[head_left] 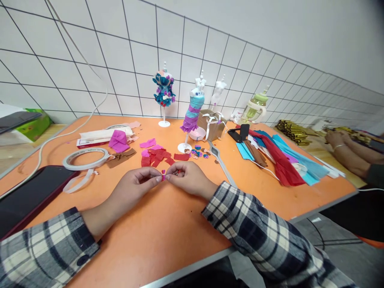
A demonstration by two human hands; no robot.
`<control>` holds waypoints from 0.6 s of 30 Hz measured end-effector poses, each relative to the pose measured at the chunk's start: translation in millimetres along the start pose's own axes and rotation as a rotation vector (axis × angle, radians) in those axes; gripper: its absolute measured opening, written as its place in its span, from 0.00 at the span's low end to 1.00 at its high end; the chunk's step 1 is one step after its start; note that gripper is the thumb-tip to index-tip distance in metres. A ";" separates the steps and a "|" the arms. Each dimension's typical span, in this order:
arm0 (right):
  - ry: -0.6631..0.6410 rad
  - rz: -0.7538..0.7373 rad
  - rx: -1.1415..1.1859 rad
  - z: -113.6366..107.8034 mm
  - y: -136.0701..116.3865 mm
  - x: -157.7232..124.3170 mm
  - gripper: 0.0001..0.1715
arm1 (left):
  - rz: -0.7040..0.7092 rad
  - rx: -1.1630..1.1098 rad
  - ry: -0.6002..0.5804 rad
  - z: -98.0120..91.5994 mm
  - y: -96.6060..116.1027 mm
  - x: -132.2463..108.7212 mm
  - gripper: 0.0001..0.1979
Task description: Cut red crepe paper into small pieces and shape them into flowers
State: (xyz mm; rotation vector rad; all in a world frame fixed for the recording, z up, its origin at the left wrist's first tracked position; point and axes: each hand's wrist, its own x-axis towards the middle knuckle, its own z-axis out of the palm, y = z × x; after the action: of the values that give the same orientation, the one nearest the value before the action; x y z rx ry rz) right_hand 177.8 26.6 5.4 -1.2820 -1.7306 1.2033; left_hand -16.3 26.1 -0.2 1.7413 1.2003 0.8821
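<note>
Between the fingertips of both hands is a tiny red and purple piece of crepe paper (pixel 163 176), held just above the orange table (pixel 156 236). My left hand (pixel 139 182) pinches it from the left, thumb against index finger. From the other side my right hand (pixel 187 178) grips it the same way, with a bit of red showing by its curled fingers. Just beyond the hands lie red crepe paper pieces (pixel 157 156) and pink pieces (pixel 148 143). A small mannequin (pixel 195 106) wrapped in blue and purple paper stands behind them.
At left are a tape roll (pixel 86 159) and a phone (pixel 33 196). A mannequin in teal ruffles (pixel 164 92), a bottle (pixel 255 108) and a box (pixel 213 126) stand at the back. Crepe strips (pixel 279 160) lie right. Another person's hands (pixel 342 140) rest at far right.
</note>
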 end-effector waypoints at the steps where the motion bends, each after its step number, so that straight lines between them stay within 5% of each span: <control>1: -0.003 -0.021 -0.045 -0.8 1.3 0.0 0.07 | -0.004 0.007 -0.006 0.1 -0.4 0.1 0.14; 7: -0.004 -0.275 -0.394 -7.4 6.4 -1.4 0.04 | -0.018 0.046 -0.041 -0.1 0.2 1.4 0.17; 18: -0.007 -0.297 -0.469 -10.9 2.7 -3.9 0.04 | -0.122 0.071 -0.080 1.9 -4.4 3.8 0.20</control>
State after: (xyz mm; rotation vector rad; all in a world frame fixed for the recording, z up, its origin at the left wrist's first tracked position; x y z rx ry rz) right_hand 189.6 26.2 6.8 -1.2121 -2.1999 0.6541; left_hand -15.1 30.2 -4.7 1.7225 1.2833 0.6992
